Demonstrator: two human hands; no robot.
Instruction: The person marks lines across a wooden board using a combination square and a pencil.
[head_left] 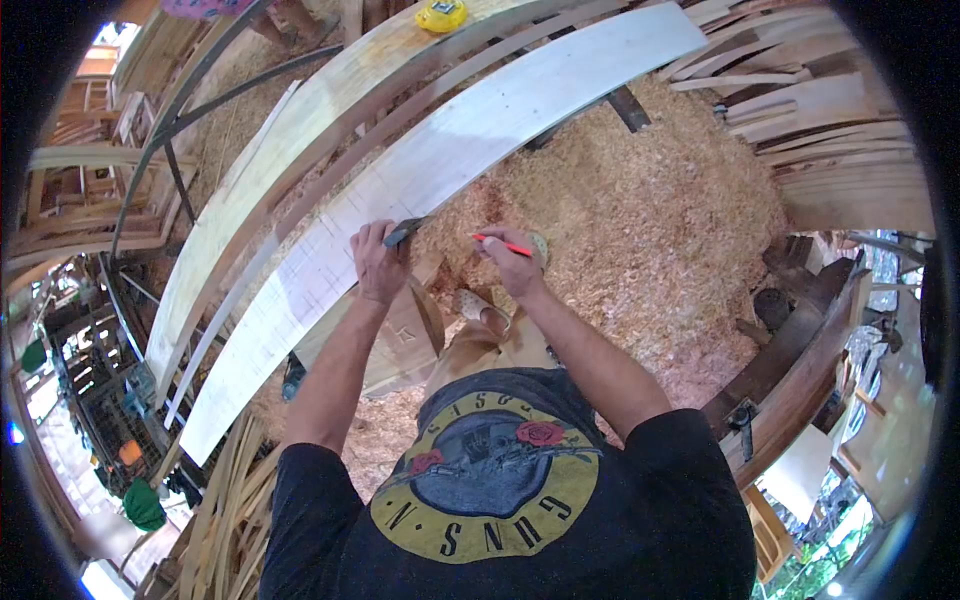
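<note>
Across the view lies a long pale wooden board (pixel 420 165), with a grid of thin dark lines on its nearer left part. My left hand (pixel 380 264) is at the near edge of this board, its fingers closed around a dark flat tool (pixel 404 231). The tool points right, past the board's edge; its exact kind is not clear. My right hand (pixel 514 268) is closed on a red pencil (pixel 514 246), apart from the board and above the shavings. The pencil points left, toward the dark tool.
A second long plank (pixel 330 110) runs behind the board, with a yellow tape measure (pixel 441 15) on it. Wood shavings (pixel 650 190) cover the ground. Wooden strips (pixel 800 110) are stacked at the upper right. A wooden block (pixel 405 340) stands beside my legs. Another person's legs (pixel 290 18) show at the top.
</note>
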